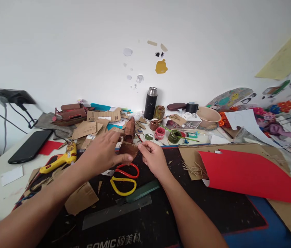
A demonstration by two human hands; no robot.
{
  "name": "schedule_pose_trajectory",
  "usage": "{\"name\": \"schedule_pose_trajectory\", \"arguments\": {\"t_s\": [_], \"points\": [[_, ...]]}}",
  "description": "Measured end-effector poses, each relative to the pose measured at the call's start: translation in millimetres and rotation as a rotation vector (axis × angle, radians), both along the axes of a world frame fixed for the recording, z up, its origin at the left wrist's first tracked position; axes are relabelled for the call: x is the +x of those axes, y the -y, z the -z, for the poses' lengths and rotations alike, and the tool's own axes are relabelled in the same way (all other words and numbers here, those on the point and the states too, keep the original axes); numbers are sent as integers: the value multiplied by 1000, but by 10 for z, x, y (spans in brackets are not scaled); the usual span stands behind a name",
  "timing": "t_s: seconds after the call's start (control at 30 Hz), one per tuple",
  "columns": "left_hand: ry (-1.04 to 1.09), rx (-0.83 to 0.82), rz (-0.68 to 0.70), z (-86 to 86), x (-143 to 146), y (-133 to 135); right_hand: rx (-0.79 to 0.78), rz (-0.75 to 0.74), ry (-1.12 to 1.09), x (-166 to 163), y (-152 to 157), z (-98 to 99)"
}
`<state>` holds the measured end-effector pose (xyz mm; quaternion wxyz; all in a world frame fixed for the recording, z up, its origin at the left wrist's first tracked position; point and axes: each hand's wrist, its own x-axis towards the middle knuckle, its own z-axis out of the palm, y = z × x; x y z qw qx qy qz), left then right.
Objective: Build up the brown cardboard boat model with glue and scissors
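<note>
My left hand (105, 150) is closed around a small brown-painted piece of cardboard (128, 148), its thumb across the lower front. Just behind stands a reddish-brown folded cardboard form (130, 128); whether it is joined to the piece cannot be told. At the piece's right edge, my right hand (153, 156) pinches with thumb and forefinger. A thin dark-red stick (139, 138) pokes up from that pinch, its kind unclear. Below the hands lie scissors with a red and a yellow handle loop (123, 186), beside a dark green cutter-like tool (142, 191).
Paint jars, one pink-red (159, 133) and one green (174, 136), stand behind the hands with a black flask (150, 105). A yellow glue gun (60, 162) and a phone (30, 146) lie left. Red sheet (248, 175) and small sticks (194, 168) lie right.
</note>
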<state>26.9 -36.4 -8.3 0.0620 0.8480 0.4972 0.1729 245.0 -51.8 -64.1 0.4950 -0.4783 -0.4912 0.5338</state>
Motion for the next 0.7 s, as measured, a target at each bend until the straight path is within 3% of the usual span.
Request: {"name": "schedule_pose_trajectory", "arguments": {"t_s": [0.27,0.43,0.7], "points": [[-207,205,-15,221,179,144,46,21,89,12,16,18],[-179,197,-5,272,169,140,43,10,89,5,20,15],[-72,99,16,206,138,92,37,-2,60,-1,16,10]]}}
